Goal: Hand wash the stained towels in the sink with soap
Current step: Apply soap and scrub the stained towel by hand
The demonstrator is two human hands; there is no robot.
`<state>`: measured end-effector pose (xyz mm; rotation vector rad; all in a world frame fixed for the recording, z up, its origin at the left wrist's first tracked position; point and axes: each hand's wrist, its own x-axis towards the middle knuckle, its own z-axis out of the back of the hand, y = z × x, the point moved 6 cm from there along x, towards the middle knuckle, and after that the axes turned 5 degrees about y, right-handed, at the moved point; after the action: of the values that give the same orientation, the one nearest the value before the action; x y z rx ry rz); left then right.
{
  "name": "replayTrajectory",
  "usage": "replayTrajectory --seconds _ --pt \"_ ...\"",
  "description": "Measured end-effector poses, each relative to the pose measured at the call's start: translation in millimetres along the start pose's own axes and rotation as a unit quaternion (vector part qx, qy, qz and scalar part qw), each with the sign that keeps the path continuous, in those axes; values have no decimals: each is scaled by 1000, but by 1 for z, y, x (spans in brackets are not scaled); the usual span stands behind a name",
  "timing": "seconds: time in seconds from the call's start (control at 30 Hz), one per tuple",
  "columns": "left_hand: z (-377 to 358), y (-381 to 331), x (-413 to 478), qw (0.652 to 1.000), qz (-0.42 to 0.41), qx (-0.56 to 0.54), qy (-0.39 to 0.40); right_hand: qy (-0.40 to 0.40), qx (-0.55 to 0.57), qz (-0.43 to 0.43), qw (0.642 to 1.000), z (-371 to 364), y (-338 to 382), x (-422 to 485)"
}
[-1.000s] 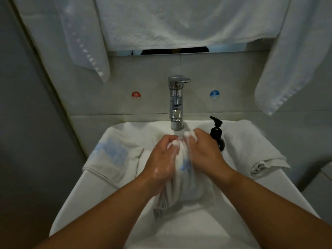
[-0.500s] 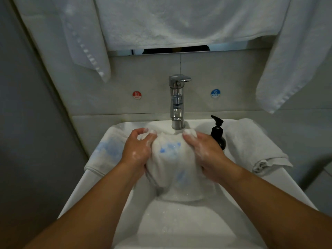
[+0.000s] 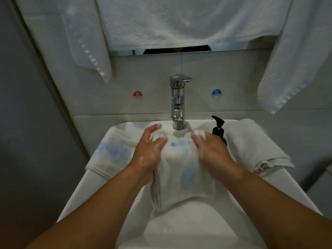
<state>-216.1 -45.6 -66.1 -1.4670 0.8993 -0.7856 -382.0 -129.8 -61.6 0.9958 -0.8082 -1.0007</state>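
Spread wider than a second ago, over the sink (image 3: pixel 84 193), the stained towel (image 3: pixel 183 173) hangs flat below the tap (image 3: pixel 177 105). The left hand (image 3: pixel 149 151) clutches its left edge, fingers partly splayed; the right hand (image 3: pixel 211 151) curls round the right edge.

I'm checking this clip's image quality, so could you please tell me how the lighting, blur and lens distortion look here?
Head view: dim, cool light, brightest on the sink basin; head view: slight motion blur on the left hand, right hand and stained towel, while the faucet is crisper with glints; head view: wide-angle bowing of the hanging towels near the edges.
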Motion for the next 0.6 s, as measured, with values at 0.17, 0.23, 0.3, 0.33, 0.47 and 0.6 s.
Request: replayTrajectory --seconds 0.17,0.23,0.3,0.33,0.47,0.6 --pt "-7 0 -10 981 -80 163 -70 -16 -151 73 986 -15 17 -8" --pt "-15 1 -15 978 -72 188 -53 11 -191 116 975 -31 19 -18" --pt "-21 1 -19 984 -58 164 -26 5 -170 140 975 -34 23 -25" --pt "-24 -2 -22 987 -67 147 -10 -10 -146 130 981 -29 22 -22" --pt "-36 -8 -29 988 -74 130 21 -11 -167 72 983 -19 22 -14" --pt "-17 4 -17 994 18 76 -74 42 -211 132 968 -42 34 -36"
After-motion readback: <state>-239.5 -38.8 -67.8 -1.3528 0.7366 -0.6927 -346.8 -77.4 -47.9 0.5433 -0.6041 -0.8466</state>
